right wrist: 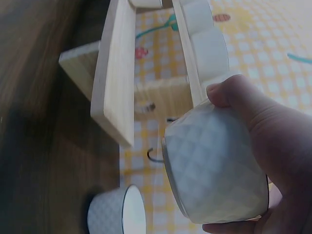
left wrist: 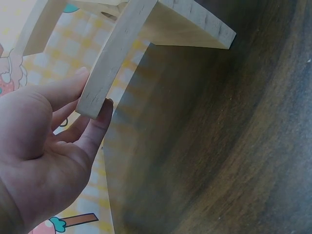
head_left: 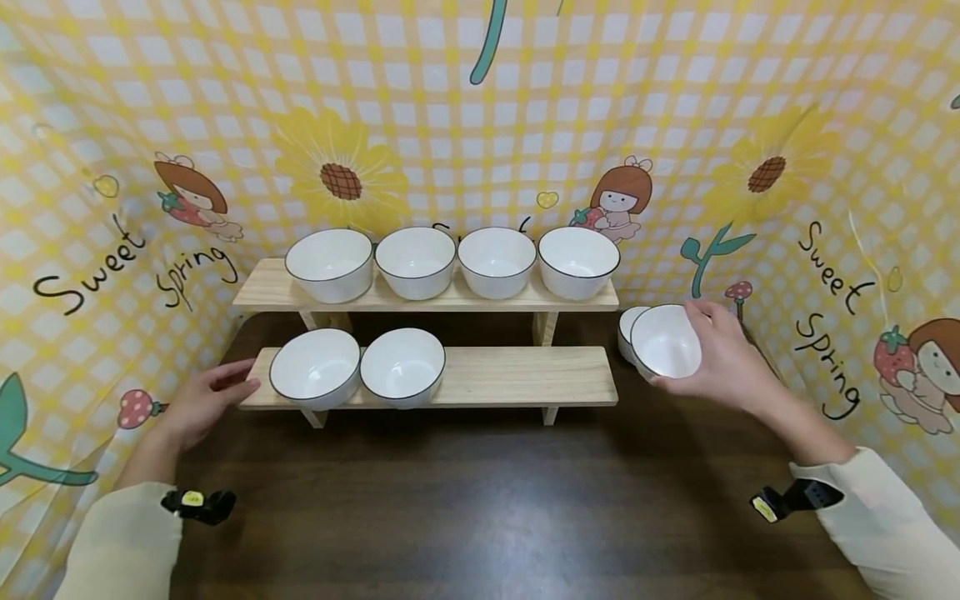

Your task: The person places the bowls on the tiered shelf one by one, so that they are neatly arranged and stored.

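Observation:
My right hand (head_left: 731, 358) grips a white bowl (head_left: 667, 343) with a thin dark rim, its thumb and fingers on opposite sides. In the right wrist view the held bowl (right wrist: 214, 163) shows a quilted outer wall. Another white bowl (right wrist: 117, 209) stands on the table below it, partly hidden in the head view. At the left end of a two-tier wooden shelf (head_left: 525, 375), my left hand (head_left: 197, 406) pinches the lower board (left wrist: 109, 68) between thumb and fingers. Two bowls, a left one (head_left: 315, 367) and a right one (head_left: 402, 365), sit on that lower board.
Several matching bowls (head_left: 415, 262) stand in a row on the upper board (head_left: 258, 287). Right of the two lower bowls, bare wood shows. The dark brown table (head_left: 480, 500) lies in front, and a yellow checked cloth (head_left: 465, 125) surrounds the back and sides.

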`<state>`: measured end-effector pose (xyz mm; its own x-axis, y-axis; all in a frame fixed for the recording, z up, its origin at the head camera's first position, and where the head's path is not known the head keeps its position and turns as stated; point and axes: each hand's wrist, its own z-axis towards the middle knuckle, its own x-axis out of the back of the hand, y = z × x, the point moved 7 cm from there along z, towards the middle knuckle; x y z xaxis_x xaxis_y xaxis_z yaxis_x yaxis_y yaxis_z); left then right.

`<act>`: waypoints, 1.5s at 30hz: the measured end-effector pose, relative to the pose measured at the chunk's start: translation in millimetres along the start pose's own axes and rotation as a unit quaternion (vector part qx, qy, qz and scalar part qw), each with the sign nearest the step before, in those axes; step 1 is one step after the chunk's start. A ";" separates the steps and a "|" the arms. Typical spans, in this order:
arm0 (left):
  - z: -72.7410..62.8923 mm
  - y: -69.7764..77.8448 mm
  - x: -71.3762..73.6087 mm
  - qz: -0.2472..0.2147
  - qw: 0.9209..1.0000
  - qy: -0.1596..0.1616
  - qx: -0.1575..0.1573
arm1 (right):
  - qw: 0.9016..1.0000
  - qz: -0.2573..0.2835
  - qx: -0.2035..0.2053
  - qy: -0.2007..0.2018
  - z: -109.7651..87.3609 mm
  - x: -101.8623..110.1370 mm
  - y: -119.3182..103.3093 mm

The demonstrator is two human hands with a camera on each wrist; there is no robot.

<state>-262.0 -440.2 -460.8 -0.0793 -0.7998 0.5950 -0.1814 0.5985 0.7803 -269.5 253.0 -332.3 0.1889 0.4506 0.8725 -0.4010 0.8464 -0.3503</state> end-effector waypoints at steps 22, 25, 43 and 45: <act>0.5 -3.7 -0.7 0.003 1.000 0.000 0.014 | 0.995 0.046 0.047 -0.077 17.6 -57.2 -64.9; 0.2 -2.7 -0.9 0.003 1.000 -0.001 0.013 | 0.994 0.053 0.057 -0.074 21.3 -63.5 -72.7; 0.1 -1.0 0.5 0.003 1.000 -0.002 0.011 | 0.990 0.068 0.074 -0.094 41.5 -111.0 -111.8; 0.3 -1.6 0.9 0.005 1.000 -0.002 0.012 | 0.990 0.072 0.077 -0.096 44.5 -117.1 -114.5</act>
<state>-262.1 -441.9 -461.6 -0.0857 -0.7943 0.6015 -0.2038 0.6049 0.7697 -285.6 90.7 -379.2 -0.0483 0.4893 0.8708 -0.5457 0.7173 -0.4333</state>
